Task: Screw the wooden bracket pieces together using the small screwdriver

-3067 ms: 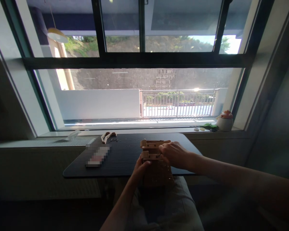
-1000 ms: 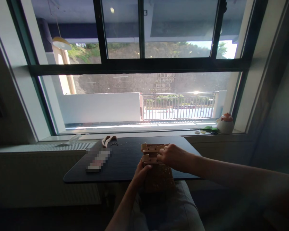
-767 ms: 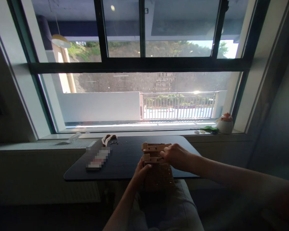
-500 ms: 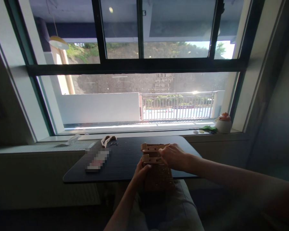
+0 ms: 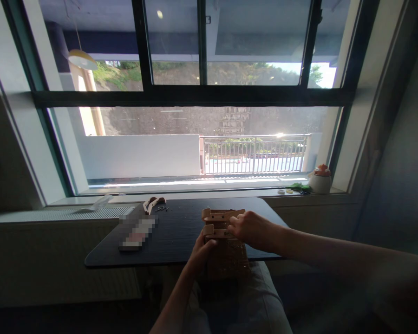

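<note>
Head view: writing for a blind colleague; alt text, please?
A person's left hand holds a brown block; the right hand touches the nearer of two pale strips across it. A dark table stands before a bright window.

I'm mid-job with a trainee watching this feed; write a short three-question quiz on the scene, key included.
1. Where is the left hand? a) on the window glass; b) on the pale slatted radiator; c) at the glossy brown block.
2. True or false: the right hand is at the right end of the nearer tan, holed strip.
3. Where does the round white jar with an orange top stand?

Key: 1 c; 2 true; 3 on the pale windowsill.
</note>
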`<state>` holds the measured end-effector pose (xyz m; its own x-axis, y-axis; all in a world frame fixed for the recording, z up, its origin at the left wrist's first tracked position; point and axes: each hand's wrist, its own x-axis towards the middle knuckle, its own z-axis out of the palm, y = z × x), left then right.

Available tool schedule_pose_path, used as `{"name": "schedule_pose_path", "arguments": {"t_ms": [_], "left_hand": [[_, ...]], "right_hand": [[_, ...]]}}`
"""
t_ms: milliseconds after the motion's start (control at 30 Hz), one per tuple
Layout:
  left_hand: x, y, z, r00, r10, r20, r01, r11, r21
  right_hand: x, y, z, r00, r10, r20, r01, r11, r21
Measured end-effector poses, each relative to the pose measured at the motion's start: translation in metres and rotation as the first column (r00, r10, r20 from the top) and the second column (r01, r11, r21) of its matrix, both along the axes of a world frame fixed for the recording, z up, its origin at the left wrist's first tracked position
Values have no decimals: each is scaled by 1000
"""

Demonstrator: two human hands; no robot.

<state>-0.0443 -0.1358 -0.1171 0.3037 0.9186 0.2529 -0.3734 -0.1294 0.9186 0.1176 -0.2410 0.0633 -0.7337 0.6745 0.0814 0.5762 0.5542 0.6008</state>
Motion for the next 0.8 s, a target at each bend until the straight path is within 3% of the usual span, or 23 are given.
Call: {"name": "schedule_pose_path", "arguments": {"t_ms": [167,300,433,567,800], "left_hand": [[-1,-4,2,1000,16,-5,-16,1000,2],[-2,-8,7,1000,9,-2,-9,1000,16],[-1,-6,6,1000,-8,-5,8,1000,-2],[0,-2,0,1000,-8,2,8,1000,-3],[0,-4,5,1000,9,-8,-10,1000,-26]], "right_hand": [[-2,4,-7,994,-55,-95,49,997,-65],[-2,7,-10,918,-244,-313,214,969,-126],[-2,10,-8,880,-334,-338,299,942,-151],[-6,12,-2,910,-313,-272,289,949,-125],[-11,0,12,978,-158,-139,144,984,-100]]}}
